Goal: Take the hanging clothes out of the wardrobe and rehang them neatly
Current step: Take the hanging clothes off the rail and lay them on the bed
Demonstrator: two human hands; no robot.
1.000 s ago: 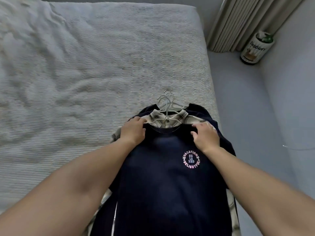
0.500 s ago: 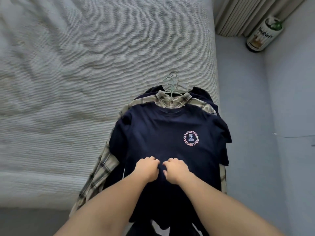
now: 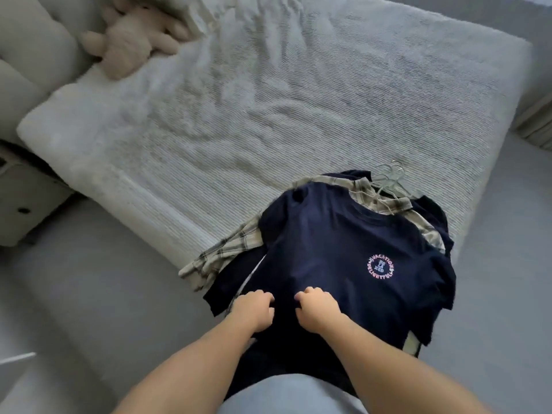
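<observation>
A navy T-shirt (image 3: 337, 243) with a round pink chest print lies on top of a stack of clothes at the near corner of the bed. Under it shows a plaid shirt (image 3: 221, 258), with another dark garment (image 3: 433, 213) below. Several pale wire hangers (image 3: 388, 180) stick out past the collars. My left hand (image 3: 254, 309) and my right hand (image 3: 313, 309) sit side by side on the T-shirt's lower middle, fingers curled into the navy fabric. The shirt's hem hangs off the bed edge, hidden behind my forearms.
The bed (image 3: 239, 121) has a ribbed pale cover. A plush toy (image 3: 134, 40) lies by the pillows at the top left. A bedside cabinet (image 3: 27, 204) stands at the left. Grey floor (image 3: 74, 294) runs along the bed; curtain folds (image 3: 534, 127) hang at the right.
My hands moved from the T-shirt's shoulders down to its lower middle and stayed there. The view has swung left, bringing the plush toy and cabinet into sight.
</observation>
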